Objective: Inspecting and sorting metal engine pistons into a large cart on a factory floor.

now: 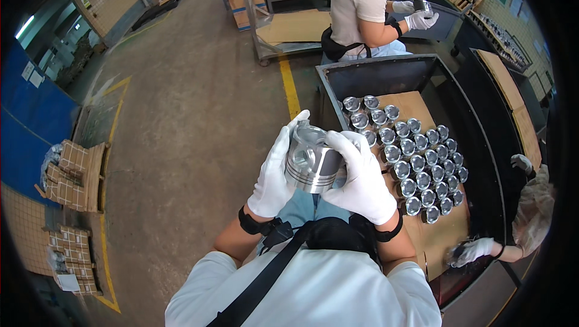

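Right now we hold 1 shiny metal piston (312, 164) up at chest height, above the floor and just left of the bin: left hand (276, 176) cupped along its side, right hand (362, 176) wrapped over the other. Dozens of pistons (416, 164) already stand in rows on the cardboard sheet (443, 236) inside the dark metal bin (386, 73); bare cardboard remains nearest us, so we judge the layer partly filled

Even, bright indoor light with soft shadows; glare glints off the metal piston (312, 164). Fisheye bends straight edges, corners fall black, and focus stays fairly sharp.
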{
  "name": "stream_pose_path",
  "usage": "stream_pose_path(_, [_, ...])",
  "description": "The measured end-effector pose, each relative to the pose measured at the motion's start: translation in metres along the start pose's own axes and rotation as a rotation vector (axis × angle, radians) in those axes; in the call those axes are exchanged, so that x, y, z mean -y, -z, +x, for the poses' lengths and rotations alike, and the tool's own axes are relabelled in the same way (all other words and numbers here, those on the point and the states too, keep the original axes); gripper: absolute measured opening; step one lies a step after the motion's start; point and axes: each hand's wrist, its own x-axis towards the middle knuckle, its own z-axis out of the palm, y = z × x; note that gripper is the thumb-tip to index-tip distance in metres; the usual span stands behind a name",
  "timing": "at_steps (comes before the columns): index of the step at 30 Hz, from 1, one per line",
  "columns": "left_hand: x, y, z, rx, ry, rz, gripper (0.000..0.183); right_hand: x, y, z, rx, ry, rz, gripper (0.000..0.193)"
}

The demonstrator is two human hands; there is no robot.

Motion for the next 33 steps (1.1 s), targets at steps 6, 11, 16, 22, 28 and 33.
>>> stream_pose_path(6, [-0.013, -0.009, -0.014, 0.183, -0.26, 0.856, 0.055, -0.056, -0.042, -0.021, -0.212, 0.079, 0.971, 0.104])
stream_pose_path(11, [-0.012, -0.008, -0.012, 0.317, -0.017, 0.115, 0.11, -0.073, -0.056, -0.038, -0.252, -0.32, 1.366, 0.109])
stream_pose_path(16, [0.004, -0.018, -0.011, 0.173, 0.069, 0.377, 0.108, -0.04, -0.011, -0.004, -0.382, 0.252, 0.458, 0.071])
stream_pose_path(22, [0.009, 0.023, -0.006, 0.257, 0.201, -0.309, 0.09, 0.002, 0.023, 0.014, -0.139, 0.351, 0.244, 0.034])
stream_pose_path(28, [-0.007, 0.04, 0.003, 0.457, 0.089, -0.611, 0.082, -0.022, 0.008, -0.013, -0.278, 0.258, 0.475, 0.123])
stream_pose_path(33, [-0.01, 0.048, 0.012, 0.436, -0.101, -0.405, 0.06, -0.024, 0.003, -0.026, -0.076, -0.197, 0.67, 0.113])
